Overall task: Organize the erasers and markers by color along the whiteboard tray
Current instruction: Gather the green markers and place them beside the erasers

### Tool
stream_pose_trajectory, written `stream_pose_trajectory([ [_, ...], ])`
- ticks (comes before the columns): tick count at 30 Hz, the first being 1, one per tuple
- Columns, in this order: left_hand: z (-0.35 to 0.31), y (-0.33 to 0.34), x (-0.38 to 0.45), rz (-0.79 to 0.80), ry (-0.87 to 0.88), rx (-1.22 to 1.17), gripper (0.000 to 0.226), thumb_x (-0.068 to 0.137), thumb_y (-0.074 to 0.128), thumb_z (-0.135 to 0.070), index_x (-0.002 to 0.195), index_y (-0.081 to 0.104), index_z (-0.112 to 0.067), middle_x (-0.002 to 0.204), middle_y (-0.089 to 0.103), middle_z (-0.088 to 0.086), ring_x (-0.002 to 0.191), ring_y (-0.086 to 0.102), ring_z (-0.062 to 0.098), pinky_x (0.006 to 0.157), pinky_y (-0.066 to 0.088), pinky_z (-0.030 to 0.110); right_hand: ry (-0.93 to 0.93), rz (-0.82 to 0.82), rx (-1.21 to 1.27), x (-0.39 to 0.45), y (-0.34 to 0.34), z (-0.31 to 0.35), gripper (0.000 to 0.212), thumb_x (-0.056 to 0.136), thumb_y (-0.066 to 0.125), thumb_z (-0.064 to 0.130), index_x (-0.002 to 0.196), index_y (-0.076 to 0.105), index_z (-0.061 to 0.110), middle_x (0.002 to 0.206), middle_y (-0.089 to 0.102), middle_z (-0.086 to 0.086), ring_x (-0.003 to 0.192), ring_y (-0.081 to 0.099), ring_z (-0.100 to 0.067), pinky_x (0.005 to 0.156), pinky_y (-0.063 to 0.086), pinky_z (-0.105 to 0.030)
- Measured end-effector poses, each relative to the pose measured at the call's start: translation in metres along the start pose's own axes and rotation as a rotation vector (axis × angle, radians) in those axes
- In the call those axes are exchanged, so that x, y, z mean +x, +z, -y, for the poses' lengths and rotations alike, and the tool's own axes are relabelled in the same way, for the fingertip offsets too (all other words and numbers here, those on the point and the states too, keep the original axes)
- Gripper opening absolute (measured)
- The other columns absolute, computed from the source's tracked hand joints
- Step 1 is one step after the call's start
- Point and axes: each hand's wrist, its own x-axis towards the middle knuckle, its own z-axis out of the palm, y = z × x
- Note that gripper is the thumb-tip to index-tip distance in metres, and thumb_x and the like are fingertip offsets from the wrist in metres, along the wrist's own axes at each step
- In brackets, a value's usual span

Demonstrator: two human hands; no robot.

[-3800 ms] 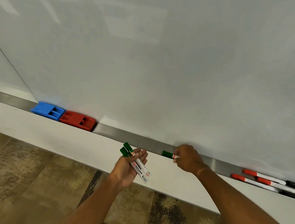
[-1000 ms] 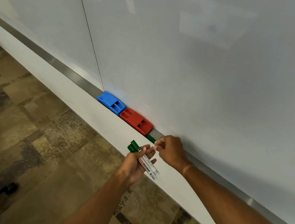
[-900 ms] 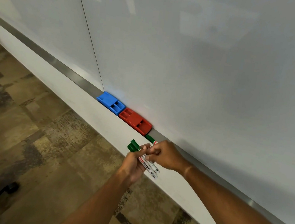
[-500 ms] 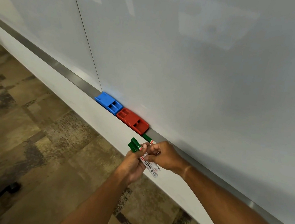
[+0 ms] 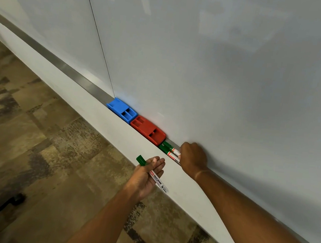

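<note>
Head view | left hand (image 5: pixel 145 176) fingers grasp one green marker (image 5: pixel 152 175) | right hand (image 5: pixel 192 158) hides tray markers' (image 5: pixel 169 151) ends, grip unclear

two erasers (image 5: pixel 135 121) touching in tray (image 5: pixel 76 77), markers (image 5: pixel 169 151) just right

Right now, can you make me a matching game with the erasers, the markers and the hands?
Things:
1. blue eraser
2. red eraser
3. left hand
4. right hand

Places or states:
A. holds one green marker
B. between the blue eraser and the green markers in the tray
C. at the tray, on the green markers
D. by the seam in the board

Pairs: 1-D, 2-B, 3-A, 4-C
</note>
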Motion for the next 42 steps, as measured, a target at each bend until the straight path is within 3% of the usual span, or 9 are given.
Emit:
stream_pose_trajectory([
  [7, -0.003, -0.007, 0.001, -0.009, -0.001, -0.02, 0.023, 0.095, 0.047, -0.006, 0.11, 0.063, 0.0, 0.113, 0.07, 0.013, 0.11, 0.064, 0.023, 0.102, 0.043, 0.038, 0.016, 0.036, -0.003, 0.001, 0.002, 0.007, 0.028, 0.083, 0.071, 0.024, 0.103, 0.059, 0.009, 0.108, 0.066, -0.015, 0.099, 0.063, -0.031, 0.076, 0.051, -0.035],
  [17, -0.003, -0.004, 0.001, -0.006, -0.008, -0.026, 0.032, 0.082, 0.058, -0.009, 0.113, 0.062, 0.001, 0.116, 0.07, 0.014, 0.108, 0.066, 0.023, 0.097, 0.047, 0.037, 0.034, 0.046, -0.012, -0.005, -0.001, 0.012, 0.029, 0.082, 0.072, 0.02, 0.106, 0.059, 0.009, 0.109, 0.066, -0.015, 0.099, 0.064, -0.032, 0.076, 0.052, -0.036],
  [21, -0.005, -0.001, 0.001, 0.007, 0.0, -0.012, 0.02, 0.093, 0.05, -0.008, 0.107, 0.063, -0.001, 0.113, 0.071, 0.014, 0.108, 0.066, 0.022, 0.102, 0.044, 0.038, -0.057, -0.073, 0.246, -0.01, 0.005, 0.014, 0.012, 0.084, 0.068, 0.019, 0.093, 0.071, 0.012, 0.094, 0.073, -0.008, 0.087, 0.068, -0.023, 0.07, 0.052, -0.029],
  [25, -0.009, 0.007, -0.001, 0.061, 0.007, -0.081, 0.014, 0.095, 0.049, -0.01, 0.091, 0.06, -0.002, 0.097, 0.068, 0.019, 0.094, 0.069, 0.028, 0.082, 0.056, 0.036, -0.162, 0.143, 0.684, -0.028, 0.012, 0.027, 0.016, 0.078, 0.075, 0.026, 0.091, 0.075, 0.018, 0.082, 0.075, 0.004, 0.072, 0.068, 0.0, 0.068, 0.055, -0.016],
  [28, -0.009, 0.013, -0.002, 0.024, 0.023, -0.078, 0.017, 0.095, 0.049, -0.01, 0.101, 0.061, 0.0, 0.099, 0.066, 0.019, 0.088, 0.068, 0.027, 0.069, 0.059, 0.034, -0.203, 0.179, 0.709, -0.037, 0.017, 0.031, 0.013, 0.074, 0.077, 0.018, 0.086, 0.074, 0.017, 0.078, 0.074, 0.006, 0.069, 0.067, 0.005, 0.064, 0.051, -0.009],
  [31, -0.008, 0.017, -0.002, -0.012, 0.051, -0.069, 0.028, 0.093, 0.052, -0.01, 0.116, 0.056, 0.006, 0.11, 0.064, 0.023, 0.092, 0.066, 0.028, 0.072, 0.06, 0.034, -0.189, 0.146, 0.691, -0.04, 0.019, 0.032, 0.012, 0.075, 0.072, 0.011, 0.085, 0.074, 0.017, 0.079, 0.075, 0.003, 0.068, 0.066, 0.003, 0.063, 0.047, -0.006],
  [33, -0.006, 0.018, -0.002, 0.001, 0.062, -0.058, 0.024, 0.089, 0.056, -0.012, 0.107, 0.059, 0.004, 0.103, 0.067, 0.021, 0.086, 0.069, 0.026, 0.069, 0.059, 0.033, -0.19, 0.128, 0.67, -0.04, 0.02, 0.032, 0.011, 0.077, 0.07, 0.011, 0.085, 0.073, 0.018, 0.08, 0.075, 0.003, 0.068, 0.066, 0.002, 0.062, 0.045, -0.005],
  [38, -0.006, 0.013, -0.001, -0.003, 0.188, 0.224, 0.017, 0.095, 0.052, -0.013, 0.103, 0.064, -0.004, 0.094, 0.075, 0.006, 0.093, 0.071, 0.018, 0.084, 0.055, 0.031, -0.146, 0.056, 0.604, -0.032, 0.014, 0.026, 0.011, 0.08, 0.073, 0.018, 0.091, 0.075, 0.017, 0.084, 0.076, 0.002, 0.073, 0.069, -0.004, 0.072, 0.057, -0.022],
  [42, -0.008, 0.0, -0.006, -0.082, 0.356, 0.835, 0.04, 0.1, 0.042, -0.019, 0.14, 0.046, -0.012, 0.146, 0.047, 0.007, 0.134, 0.043, 0.02, 0.115, 0.031, 0.041, -0.023, -0.019, 0.431, -0.02, 0.009, 0.011, 0.021, 0.08, 0.075, 0.024, 0.099, 0.073, 0.014, 0.097, 0.075, -0.006, 0.087, 0.071, -0.018, 0.081, 0.057, -0.029],
])
